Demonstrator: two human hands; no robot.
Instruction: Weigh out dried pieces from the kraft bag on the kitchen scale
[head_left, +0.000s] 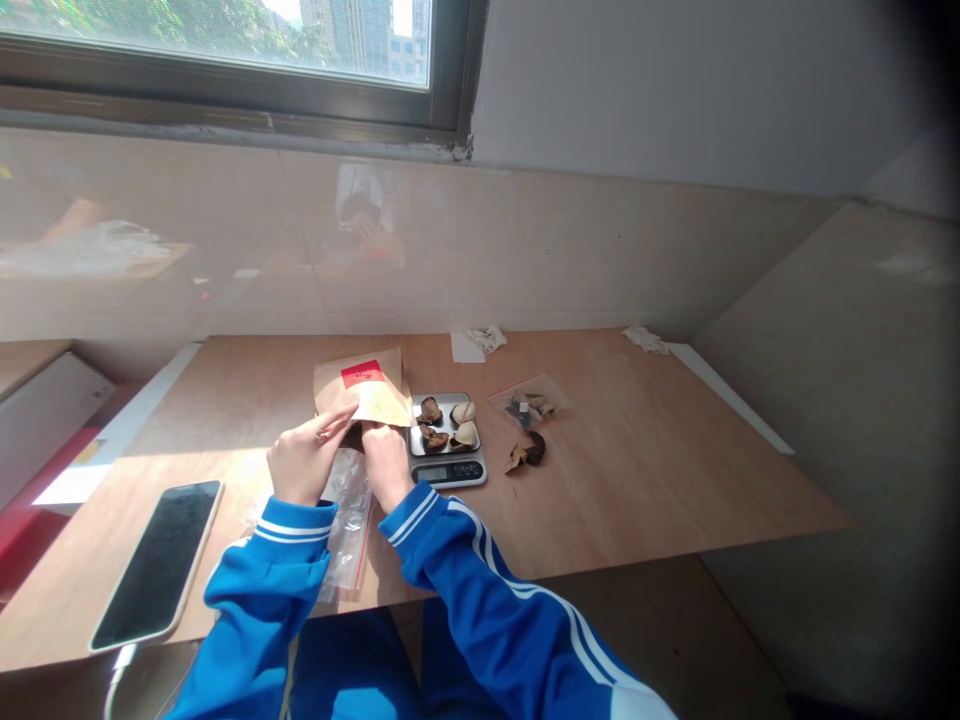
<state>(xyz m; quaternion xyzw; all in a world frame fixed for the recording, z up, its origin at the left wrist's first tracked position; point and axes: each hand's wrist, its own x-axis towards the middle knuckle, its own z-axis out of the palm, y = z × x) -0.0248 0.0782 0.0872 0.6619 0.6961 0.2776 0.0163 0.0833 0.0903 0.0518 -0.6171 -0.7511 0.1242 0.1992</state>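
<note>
While the left hand (304,460), fingers extended and slightly parted, rests against the kraft bag (367,388), the right hand (386,465) closes on its lower edge. Just beside them, dried pieces (463,412) sit on a scale (448,472). A plastic bag (349,525) lies beneath the wrists, and a phone (157,565) lies left on the wooden surface (637,480), below a window (225,40).

Kraft paper envelope (360,388), red label (362,375), tilted, hand-held.
</note>
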